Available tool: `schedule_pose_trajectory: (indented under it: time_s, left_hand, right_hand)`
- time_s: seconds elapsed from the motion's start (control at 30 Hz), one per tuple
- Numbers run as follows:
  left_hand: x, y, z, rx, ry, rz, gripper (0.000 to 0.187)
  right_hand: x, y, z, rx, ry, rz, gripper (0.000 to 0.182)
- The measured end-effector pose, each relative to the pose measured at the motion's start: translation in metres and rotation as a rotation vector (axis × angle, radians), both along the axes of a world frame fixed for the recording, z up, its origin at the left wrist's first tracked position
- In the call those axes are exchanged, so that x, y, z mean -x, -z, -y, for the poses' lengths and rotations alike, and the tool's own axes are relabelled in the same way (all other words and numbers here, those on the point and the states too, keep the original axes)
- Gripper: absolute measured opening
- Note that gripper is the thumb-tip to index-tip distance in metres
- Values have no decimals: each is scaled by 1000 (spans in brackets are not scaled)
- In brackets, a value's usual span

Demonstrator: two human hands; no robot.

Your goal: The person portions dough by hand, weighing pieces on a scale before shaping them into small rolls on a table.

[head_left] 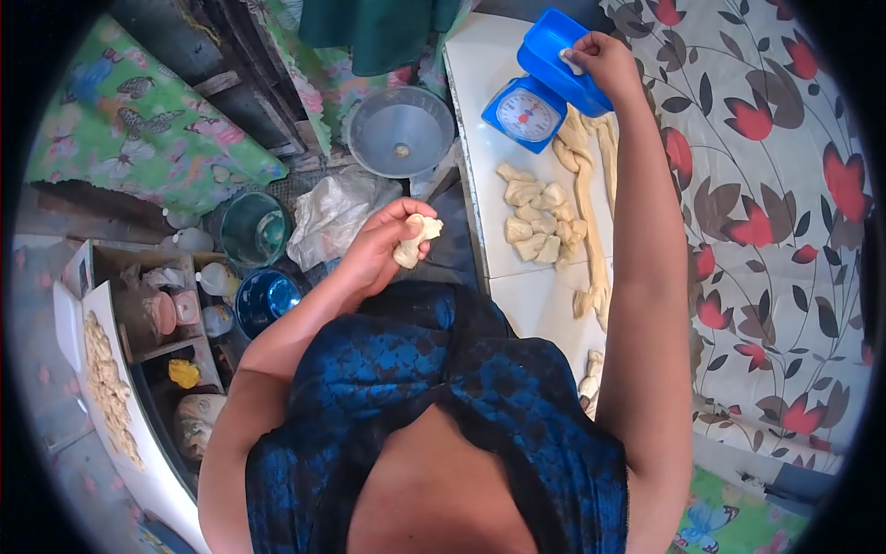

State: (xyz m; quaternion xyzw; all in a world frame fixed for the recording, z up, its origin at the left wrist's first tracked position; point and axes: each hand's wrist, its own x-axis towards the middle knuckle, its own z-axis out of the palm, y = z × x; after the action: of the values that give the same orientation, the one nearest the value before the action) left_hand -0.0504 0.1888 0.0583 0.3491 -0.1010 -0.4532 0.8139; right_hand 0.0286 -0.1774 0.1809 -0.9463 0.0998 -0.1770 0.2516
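Note:
My left hand [380,242] is closed around a lump of pale dough [417,242], held out in front of my body. Over the blue tray [542,57] of a kitchen scale [524,113], my right hand [604,63] pinches a small piece of dough [571,62]. The scale's round dial faces me. Just below it on the white tiled counter lies a cluster of cut dough pieces [531,222]. Long twisted ropes of dough [591,217] stretch beside them, partly hidden by my right arm.
A grey basin [401,129] stands left of the counter, near a crumpled plastic sack [337,217]. Green [256,228] and blue [268,300] buckets sit lower. At far left, a white surface [138,369] carries many dough pieces beside a shelf [166,351]. Flowered curtain [766,185] hangs right.

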Motion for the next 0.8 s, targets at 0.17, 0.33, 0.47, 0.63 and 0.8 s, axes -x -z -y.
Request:
schedule_pose_trajectory:
  time_s: [0.17, 0.33, 0.47, 0.63, 0.8]
  left_hand:
    - [3, 8, -2, -42, -47, 131, 33]
    - [6, -2, 1, -82, 22, 132, 39]
    - [8, -2, 9, -43, 50, 118, 36]
    - [8, 6, 12, 30, 77, 48, 31]
    - [9, 0, 17, -15, 181, 77, 23]
  right_hand:
    - [2, -18, -13, 168, 189, -20, 23]
    - [58, -36, -69, -302, -115, 249, 23]
    - [124, -12, -149, -263, -699, -41, 35]
    - [154, 51, -192, -332, -567, -174, 30]
    - [166, 52, -192, -369, -439, -163, 22]
